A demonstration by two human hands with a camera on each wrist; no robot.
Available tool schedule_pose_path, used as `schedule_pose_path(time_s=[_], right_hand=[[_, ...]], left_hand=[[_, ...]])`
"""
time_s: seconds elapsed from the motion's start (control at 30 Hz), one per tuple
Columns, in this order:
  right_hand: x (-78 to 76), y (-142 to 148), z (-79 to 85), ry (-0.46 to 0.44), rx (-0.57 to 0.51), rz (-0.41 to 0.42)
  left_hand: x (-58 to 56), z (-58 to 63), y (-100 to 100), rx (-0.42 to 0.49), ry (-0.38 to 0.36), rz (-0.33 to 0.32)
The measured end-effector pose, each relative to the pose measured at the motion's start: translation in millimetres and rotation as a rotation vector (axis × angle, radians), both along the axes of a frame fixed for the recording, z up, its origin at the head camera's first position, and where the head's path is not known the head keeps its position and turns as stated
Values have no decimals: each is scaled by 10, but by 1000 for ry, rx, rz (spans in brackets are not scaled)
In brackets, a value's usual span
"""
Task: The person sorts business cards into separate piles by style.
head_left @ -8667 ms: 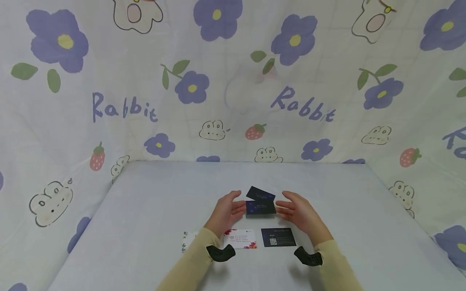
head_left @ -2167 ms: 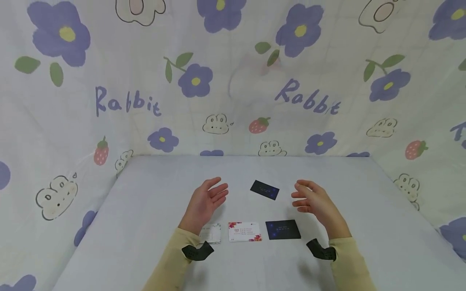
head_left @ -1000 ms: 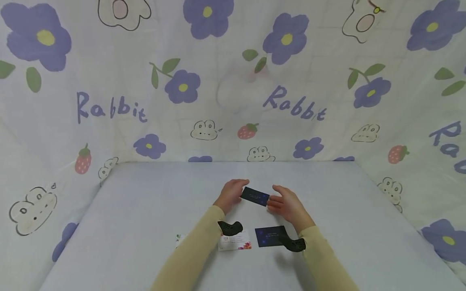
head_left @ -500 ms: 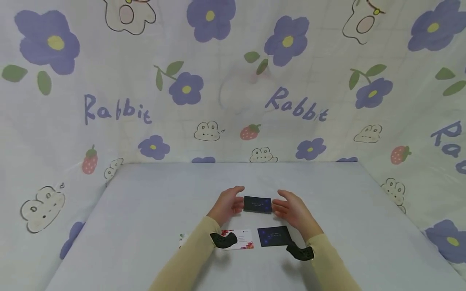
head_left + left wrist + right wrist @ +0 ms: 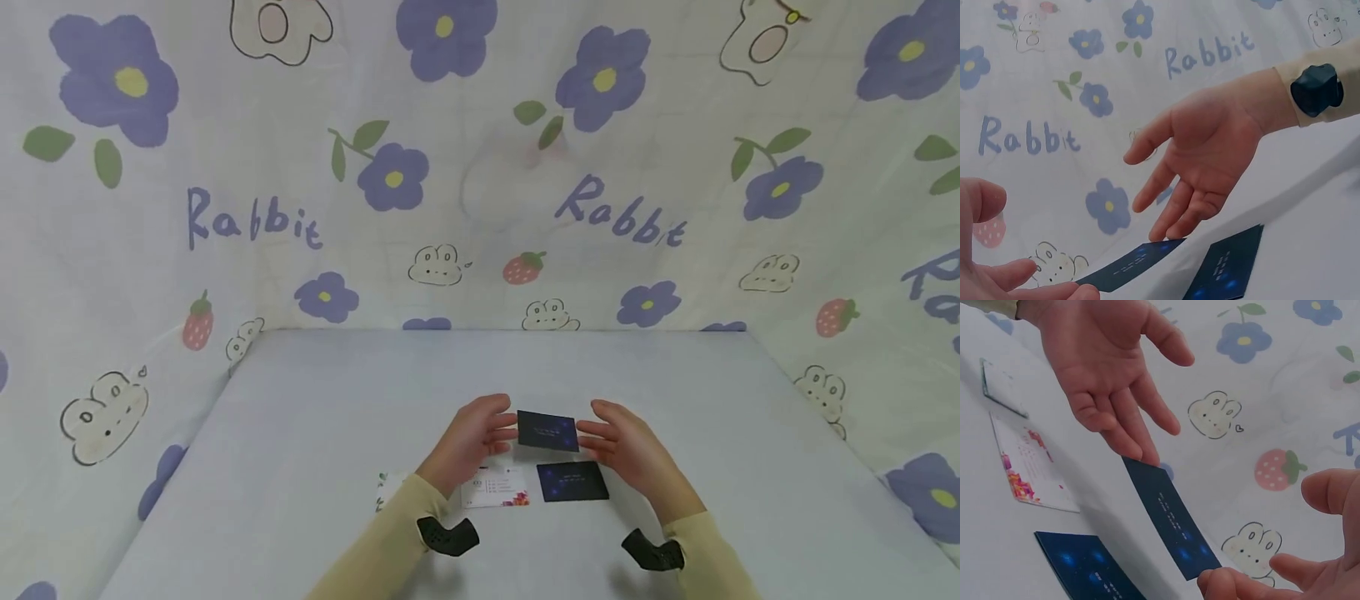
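Note:
A dark business card [image 5: 547, 431] with blue spots and small pale print is held level between my two hands, above the table. The fingertips of my left hand [image 5: 472, 437] press one short end; those of my right hand [image 5: 626, 446] press the other. Both thumbs stand away from the card, and the fingers are mostly straight. In the right wrist view, a shadow lies under the raised card [image 5: 1169, 519]. Just in front of it, a similar dark card [image 5: 573, 482] lies on the table.
Left of the lying dark card is a white card with red flowers [image 5: 498, 490]. Farther left, a white card with green leaves [image 5: 382, 490] is partly hidden by my left sleeve. A patterned cloth [image 5: 480, 167] hangs behind the table [image 5: 337, 392].
Earlier, two dark cards lay at the back; one then appeared in the front row over the QR-code card. My hands closed in on the other, straightened it, lifted it and brought it nearer.

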State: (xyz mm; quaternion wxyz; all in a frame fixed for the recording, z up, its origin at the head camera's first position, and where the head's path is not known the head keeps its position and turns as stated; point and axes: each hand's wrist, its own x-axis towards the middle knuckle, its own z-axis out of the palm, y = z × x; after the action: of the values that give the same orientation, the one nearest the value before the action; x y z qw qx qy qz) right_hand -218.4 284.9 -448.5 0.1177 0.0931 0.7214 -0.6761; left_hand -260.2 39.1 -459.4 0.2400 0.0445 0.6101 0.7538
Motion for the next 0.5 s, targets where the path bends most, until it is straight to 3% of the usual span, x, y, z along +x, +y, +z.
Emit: schedule_pose_path(time_s=[0.27, 0.5], right_hand=[[131, 45, 42, 6, 42, 28], [186, 49, 89, 26, 96, 32]], left_hand=[[238, 25, 22, 20, 3, 19], [350, 25, 44, 24, 4, 44]])
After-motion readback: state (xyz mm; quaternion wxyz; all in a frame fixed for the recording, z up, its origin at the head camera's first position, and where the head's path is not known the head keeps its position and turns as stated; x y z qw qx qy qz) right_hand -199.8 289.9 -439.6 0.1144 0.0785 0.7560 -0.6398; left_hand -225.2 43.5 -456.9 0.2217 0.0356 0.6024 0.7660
